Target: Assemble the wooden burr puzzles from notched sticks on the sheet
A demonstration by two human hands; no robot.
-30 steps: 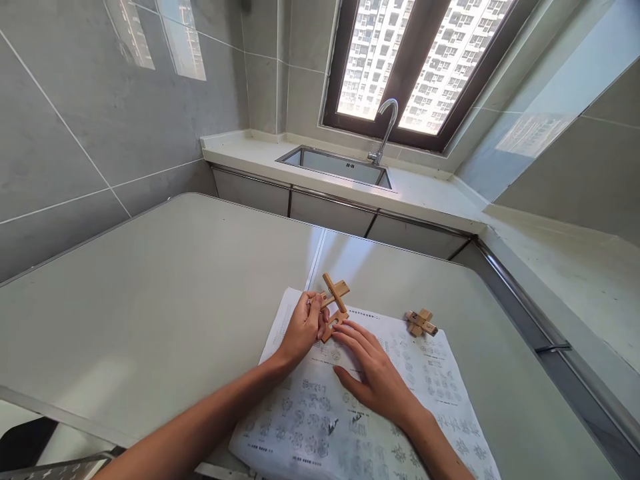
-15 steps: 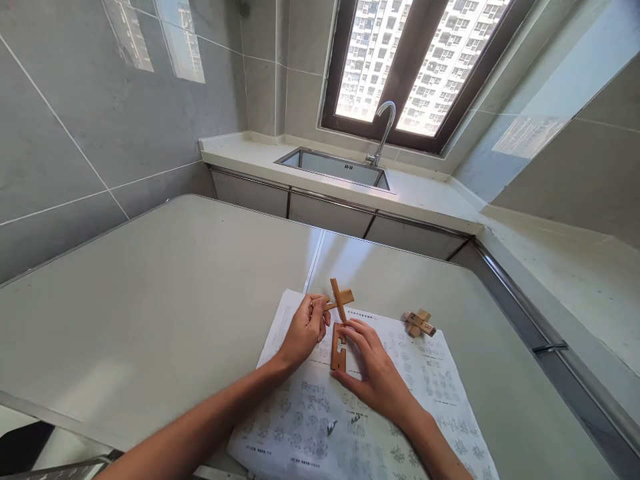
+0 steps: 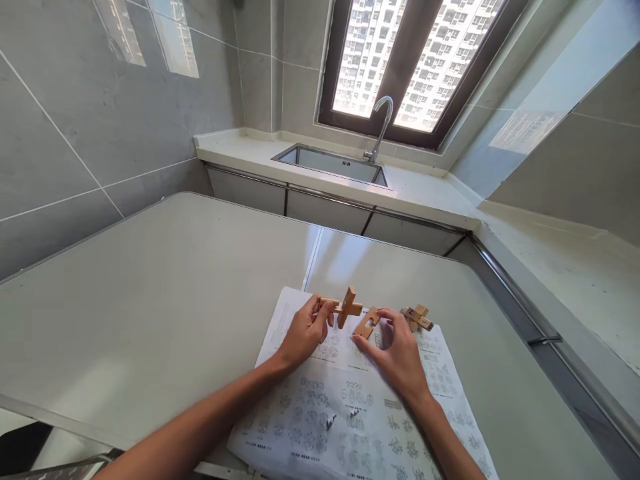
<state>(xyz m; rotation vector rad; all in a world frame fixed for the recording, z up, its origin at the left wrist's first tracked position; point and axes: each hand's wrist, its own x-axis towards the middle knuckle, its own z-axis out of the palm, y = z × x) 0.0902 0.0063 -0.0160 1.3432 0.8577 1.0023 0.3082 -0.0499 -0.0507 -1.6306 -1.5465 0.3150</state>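
Note:
Between the fingers of my left hand (image 3: 309,331) is a cross of interlocked wooden puzzle pieces (image 3: 346,307), raised above the sheet. My right hand (image 3: 399,357) pinches a flat wooden puzzle piece (image 3: 369,323) by its two ends, thumb at the near end and fingers at the far one. That piece has a notch cut in its side and tilts up to the right, just right of the cross and apart from it. Beyond my right hand, an assembled wooden puzzle (image 3: 419,319) with dark letters rests at the sheet's far right corner.
Under my hands lies a printed paper sheet (image 3: 320,393) with rows of small diagrams and a couple of torn spots. It rests on a pale table (image 3: 150,300) with a seam. Behind are a counter with a sink (image 3: 333,167), a faucet (image 3: 384,127) and a window.
My right hand has lifted the notched piece, turned it and moved it to the right. The cross in my left hand has turned slightly and shifted a little to the right.

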